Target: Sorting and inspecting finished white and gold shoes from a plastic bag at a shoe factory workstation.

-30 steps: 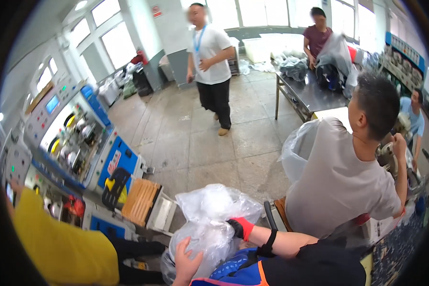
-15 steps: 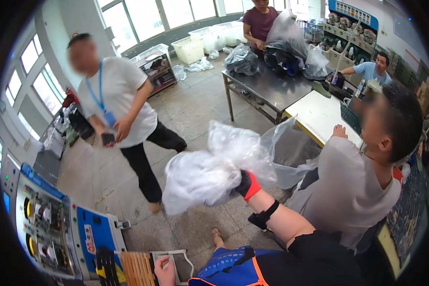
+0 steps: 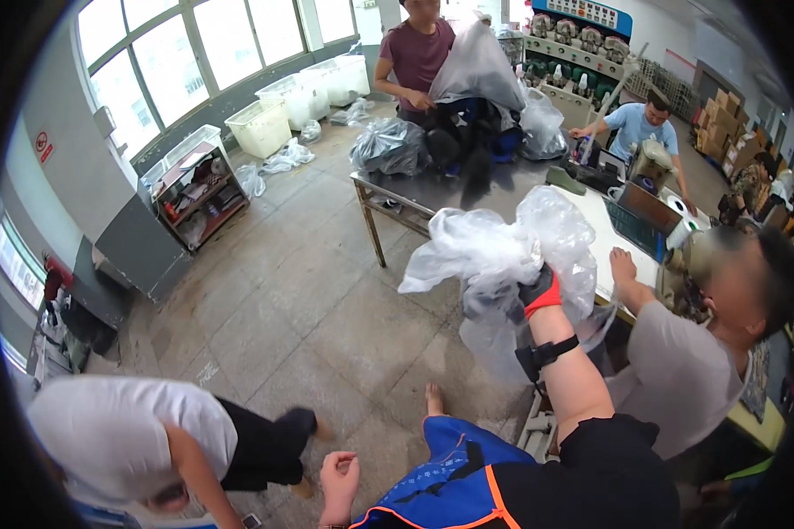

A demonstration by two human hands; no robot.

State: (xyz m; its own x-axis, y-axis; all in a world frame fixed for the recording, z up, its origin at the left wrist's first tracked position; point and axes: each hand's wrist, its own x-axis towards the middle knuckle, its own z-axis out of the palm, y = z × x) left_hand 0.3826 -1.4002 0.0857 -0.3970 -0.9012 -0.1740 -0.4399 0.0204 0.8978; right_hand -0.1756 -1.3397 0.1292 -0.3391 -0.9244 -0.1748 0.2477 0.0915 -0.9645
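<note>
My right hand (image 3: 541, 289), in a red and black glove, grips a bunched clear plastic bag (image 3: 476, 247) at arm's length. The bag puffs out on both sides of the fist and looks crumpled and light. Below it hangs more thin clear plastic (image 3: 494, 339), partly hidden behind the bag and my forearm. A black strap (image 3: 545, 353) with a small box is round my right wrist. My left hand (image 3: 340, 478) is bare and hangs low beside my blue apron (image 3: 454, 467), its fingers curled in with nothing seen in them.
A metal table (image 3: 397, 187) ahead bears dark bundles and bags. Right of it, a white-topped table (image 3: 591, 212) holds a laptop (image 3: 637, 220). A seated person (image 3: 679, 370) is close on my right; another person (image 3: 141, 441) is at lower left. Plastic bins (image 3: 258, 128) line the windows.
My view has swung right and forward. My right hand has carried the bag up towards the white-topped table. The person in the white T-shirt is now at lower left, and the blue machine is almost out of view.
</note>
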